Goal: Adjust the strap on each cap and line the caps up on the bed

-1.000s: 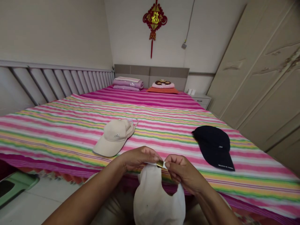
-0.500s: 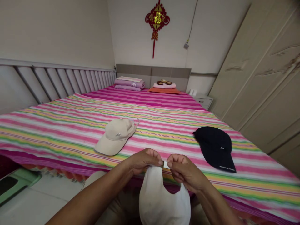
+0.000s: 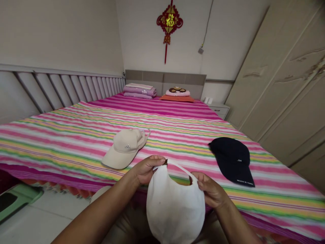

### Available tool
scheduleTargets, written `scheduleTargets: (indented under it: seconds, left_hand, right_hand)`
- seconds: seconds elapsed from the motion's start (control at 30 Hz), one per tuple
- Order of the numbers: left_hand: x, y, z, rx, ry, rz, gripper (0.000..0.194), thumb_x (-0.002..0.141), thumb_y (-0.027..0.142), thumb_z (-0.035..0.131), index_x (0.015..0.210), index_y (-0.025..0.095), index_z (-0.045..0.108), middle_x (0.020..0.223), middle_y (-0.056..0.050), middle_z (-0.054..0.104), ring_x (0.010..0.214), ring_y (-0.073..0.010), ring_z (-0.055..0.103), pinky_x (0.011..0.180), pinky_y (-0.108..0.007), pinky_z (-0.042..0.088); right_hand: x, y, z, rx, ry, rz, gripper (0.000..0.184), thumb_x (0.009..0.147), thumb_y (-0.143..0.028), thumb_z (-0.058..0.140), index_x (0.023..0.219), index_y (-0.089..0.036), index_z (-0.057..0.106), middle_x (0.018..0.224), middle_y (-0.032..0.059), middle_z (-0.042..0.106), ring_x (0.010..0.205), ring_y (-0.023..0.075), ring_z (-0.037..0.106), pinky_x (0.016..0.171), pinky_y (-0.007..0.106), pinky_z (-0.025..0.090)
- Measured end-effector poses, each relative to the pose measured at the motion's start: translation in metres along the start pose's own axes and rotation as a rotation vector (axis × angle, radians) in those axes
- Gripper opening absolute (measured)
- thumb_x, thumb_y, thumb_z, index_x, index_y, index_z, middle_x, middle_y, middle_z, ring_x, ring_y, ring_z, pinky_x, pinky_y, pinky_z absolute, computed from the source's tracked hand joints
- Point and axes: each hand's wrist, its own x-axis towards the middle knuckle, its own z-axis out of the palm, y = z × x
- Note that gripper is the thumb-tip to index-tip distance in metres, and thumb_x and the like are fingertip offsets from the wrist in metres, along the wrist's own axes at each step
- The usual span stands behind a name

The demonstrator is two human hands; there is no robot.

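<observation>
A white baseball cap [image 3: 175, 206] is held up over my lap, its back opening and strap [image 3: 180, 166] facing upward. My left hand [image 3: 149, 168] pinches the left side of the strap near a small dark buckle [image 3: 166, 162]. At the other end of the opening, my right hand [image 3: 209, 189] grips the cap's edge where the strap joins. The strap spans the gap as a loop. On the bed beyond lie a beige cap [image 3: 125, 145] to the left and a black cap [image 3: 233, 157] to the right.
The bed's striped sheet [image 3: 162, 132] stretches to the headboard [image 3: 182, 81]. Folded purple bedding [image 3: 139, 91] and a pink-and-orange stack [image 3: 177, 95] sit at the far end. Nearby are a white rail [image 3: 76, 81], a green plastic item [image 3: 20, 200] on the floor and a wardrobe [image 3: 284, 84].
My hands have moved apart, the right one going from the strap to the cap's right edge. The strap now shows stretched across the opening, and the cap has risen slightly.
</observation>
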Motion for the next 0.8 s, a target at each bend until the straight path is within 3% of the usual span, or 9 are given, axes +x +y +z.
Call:
scheduleTargets:
  seconds: [0.1, 0.2, 0.33, 0.43, 0.53, 0.63, 0.8]
  left_hand:
    - [-0.001, 0.000, -0.001, -0.056, -0.041, 0.007, 0.016, 0.061, 0.022, 0.070, 0.062, 0.010, 0.060, 0.053, -0.001, 0.057, 0.049, -0.0087, 0.053, 0.050, -0.020, 0.038]
    - [-0.005, -0.009, -0.007, -0.156, -0.106, 0.070, 0.027, 0.058, 0.029, 0.071, 0.076, 0.009, 0.066, 0.069, -0.006, 0.067, 0.064, -0.0162, 0.061, 0.063, -0.026, 0.044]
    - [-0.011, -0.038, -0.022, -0.265, -0.171, 0.075, 0.027, 0.061, 0.026, 0.069, 0.083, 0.011, 0.068, 0.072, -0.005, 0.070, 0.068, -0.0196, 0.064, 0.073, -0.031, 0.045]
    - [-0.013, -0.053, -0.024, -0.299, -0.163, 0.053, 0.027, 0.068, 0.032, 0.062, 0.085, 0.011, 0.069, 0.075, -0.007, 0.071, 0.078, -0.0225, 0.064, 0.086, -0.035, 0.040]
    - [-0.010, -0.049, -0.019, -0.339, -0.193, 0.054, 0.037, 0.075, 0.039, 0.052, 0.089, 0.010, 0.068, 0.083, -0.010, 0.070, 0.096, -0.0258, 0.059, 0.096, -0.038, 0.031]
    - [-0.004, -0.037, -0.013, -0.355, -0.262, 0.145, 0.042, 0.081, 0.039, 0.040, 0.096, 0.009, 0.066, 0.092, -0.010, 0.069, 0.106, -0.0248, 0.053, 0.100, -0.038, 0.025]
    - [0.008, -0.032, -0.010, -0.389, -0.361, 0.252, 0.047, 0.085, 0.036, 0.028, 0.108, 0.010, 0.061, 0.102, -0.010, 0.066, 0.112, -0.0215, 0.049, 0.103, -0.033, 0.020]
  right_hand:
    - [-0.002, -0.003, 0.009, 0.188, 0.104, -0.148, 0.026, 0.054, -0.024, 0.078, 0.075, -0.016, 0.066, 0.060, -0.0004, 0.066, 0.052, 0.0104, 0.060, 0.053, 0.019, 0.044]
    - [-0.004, -0.007, 0.014, 0.273, 0.213, -0.243, 0.015, 0.061, -0.023, 0.073, 0.075, -0.021, 0.066, 0.064, -0.0020, 0.069, 0.056, 0.0125, 0.063, 0.057, 0.022, 0.048]
    - [0.000, -0.011, 0.011, 0.293, 0.198, -0.207, 0.015, 0.070, -0.033, 0.063, 0.080, -0.022, 0.067, 0.074, 0.0019, 0.072, 0.076, 0.0209, 0.066, 0.080, 0.037, 0.047]
    - [0.005, -0.013, 0.008, 0.308, 0.191, -0.151, 0.018, 0.074, -0.035, 0.058, 0.080, -0.021, 0.068, 0.079, 0.0038, 0.072, 0.088, 0.0232, 0.063, 0.089, 0.041, 0.042]
    - [0.004, -0.014, 0.008, 0.299, 0.195, -0.204, 0.024, 0.072, -0.042, 0.058, 0.081, -0.022, 0.068, 0.082, 0.0041, 0.072, 0.094, 0.0252, 0.061, 0.091, 0.044, 0.039]
    - [-0.001, -0.011, 0.003, 0.247, 0.200, -0.304, 0.033, 0.066, -0.053, 0.059, 0.075, -0.023, 0.069, 0.077, 0.0038, 0.072, 0.095, 0.0259, 0.060, 0.093, 0.043, 0.037]
    - [-0.001, 0.008, -0.016, 0.211, 0.320, -0.449, 0.018, 0.061, -0.041, 0.068, 0.072, -0.026, 0.068, 0.074, -0.0015, 0.071, 0.087, 0.0222, 0.062, 0.091, 0.040, 0.040]
